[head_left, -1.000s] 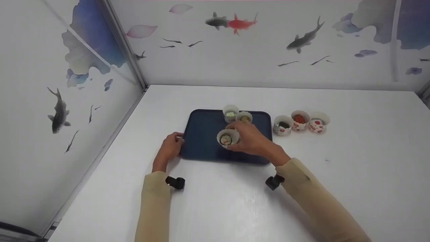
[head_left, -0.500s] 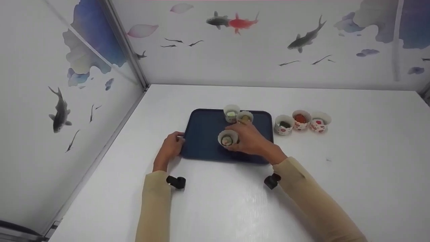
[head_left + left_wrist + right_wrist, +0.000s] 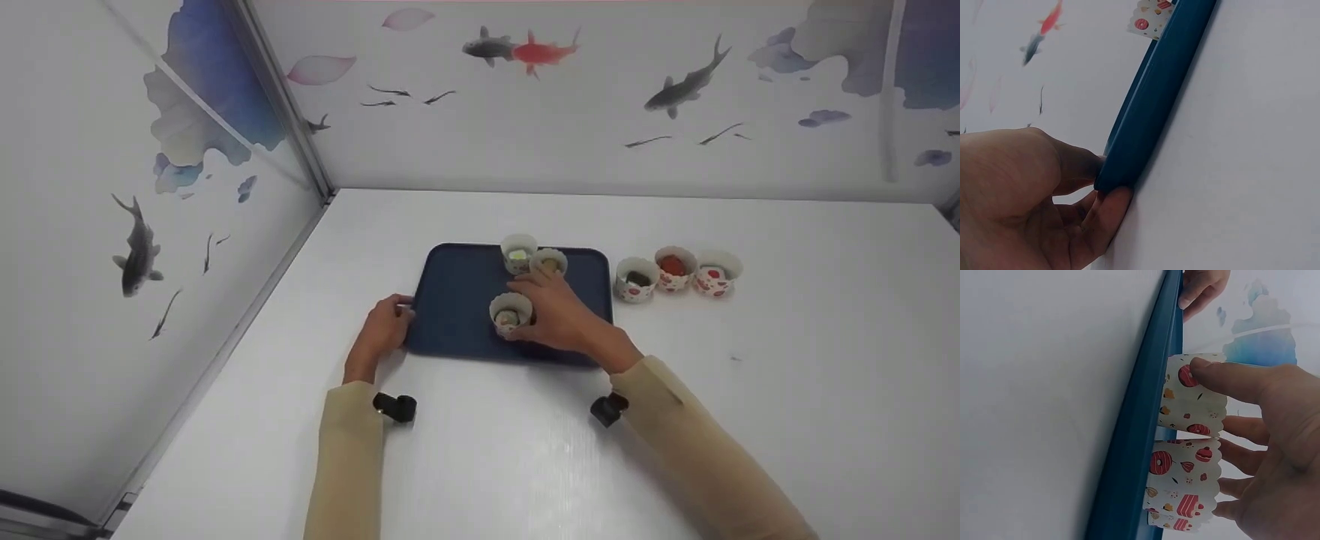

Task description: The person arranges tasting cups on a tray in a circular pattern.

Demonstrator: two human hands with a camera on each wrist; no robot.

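Note:
In the head view a dark blue tray [image 3: 457, 300] lies on the white table. My left hand [image 3: 384, 330] pinches its left edge between thumb and fingers, as the left wrist view also shows. My right hand [image 3: 559, 311] is around a printed paper cup [image 3: 1193, 396] at the tray's front middle. The thumb presses the cup's near side; the fingers reach past its rim. A small roll-like piece [image 3: 507, 318] sits inside. Behind stand two more paper cups on the tray, one with a pale green piece [image 3: 518, 256], the other with a tan piece [image 3: 551, 265].
Right of the tray three paper cups stand close together on the table: one with a dark piece [image 3: 637, 279], one with an orange-red piece [image 3: 673, 265], one with a red-and-white piece [image 3: 714, 271]. Walls with fish prints [image 3: 682, 86] rise at the back and left.
My right hand has lowered the paper cup slightly, and it now stands upright on the tray. My left hand has stayed on the tray's edge.

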